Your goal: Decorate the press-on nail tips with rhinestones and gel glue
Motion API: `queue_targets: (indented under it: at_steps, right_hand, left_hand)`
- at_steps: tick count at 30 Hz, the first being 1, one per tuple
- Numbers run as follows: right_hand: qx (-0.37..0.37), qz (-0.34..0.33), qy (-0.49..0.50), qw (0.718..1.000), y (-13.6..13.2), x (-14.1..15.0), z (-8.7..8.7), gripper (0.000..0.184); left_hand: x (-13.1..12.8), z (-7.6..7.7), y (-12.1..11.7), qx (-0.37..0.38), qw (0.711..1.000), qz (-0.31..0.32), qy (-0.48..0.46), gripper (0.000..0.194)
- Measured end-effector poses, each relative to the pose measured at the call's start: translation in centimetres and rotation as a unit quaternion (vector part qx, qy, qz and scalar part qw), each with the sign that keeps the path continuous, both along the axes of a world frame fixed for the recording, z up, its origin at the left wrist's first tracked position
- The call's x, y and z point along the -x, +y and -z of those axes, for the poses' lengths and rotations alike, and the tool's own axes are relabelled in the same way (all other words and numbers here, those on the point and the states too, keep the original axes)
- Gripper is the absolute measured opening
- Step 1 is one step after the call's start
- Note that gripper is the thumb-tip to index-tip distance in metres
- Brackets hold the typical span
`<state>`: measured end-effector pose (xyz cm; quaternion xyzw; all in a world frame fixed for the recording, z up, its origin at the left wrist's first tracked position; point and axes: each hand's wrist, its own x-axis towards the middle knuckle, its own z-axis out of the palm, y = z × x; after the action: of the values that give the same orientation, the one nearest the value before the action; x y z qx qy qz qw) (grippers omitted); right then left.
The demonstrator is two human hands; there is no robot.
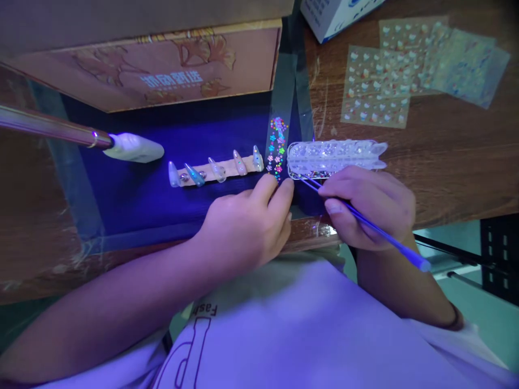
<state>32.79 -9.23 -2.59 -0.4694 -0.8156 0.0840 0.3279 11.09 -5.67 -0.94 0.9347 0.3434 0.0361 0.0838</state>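
My right hand [368, 205] grips slim tweezers [375, 229], with their tips at the lower left corner of a clear bead case [336, 156]. Rhinestones and small beads show inside its compartments. Bent fingers of my left hand [251, 221] rest at the lower end of a strip of coloured flower gems [278, 143]; whatever lies under them is hidden. Left of that hand, several decorated press-on nails [217, 169] stand in a row on a pale stick [229, 168]. One nail is blue, the others are pale or clear.
A lamp with a rose-gold arm [52, 127] and white head [135, 148] reaches in from the left. Behind the nails stands a pink box [174, 75] with leaf prints. Sticker sheets [377, 86] lie at the upper right, near a white-and-blue box [336, 16]. A dark mat [133, 210] covers part of the wooden table.
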Motion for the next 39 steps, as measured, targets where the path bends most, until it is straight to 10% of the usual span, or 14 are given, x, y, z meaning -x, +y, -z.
queue_targets:
  at_steps: [39]
  right_hand:
    - [-0.023,0.015,0.035,0.999,-0.06,-0.08,0.88,0.009]
  left_hand:
    - [-0.32,-0.40,-0.02,0.049,0.998,-0.007,0.033,0.036]
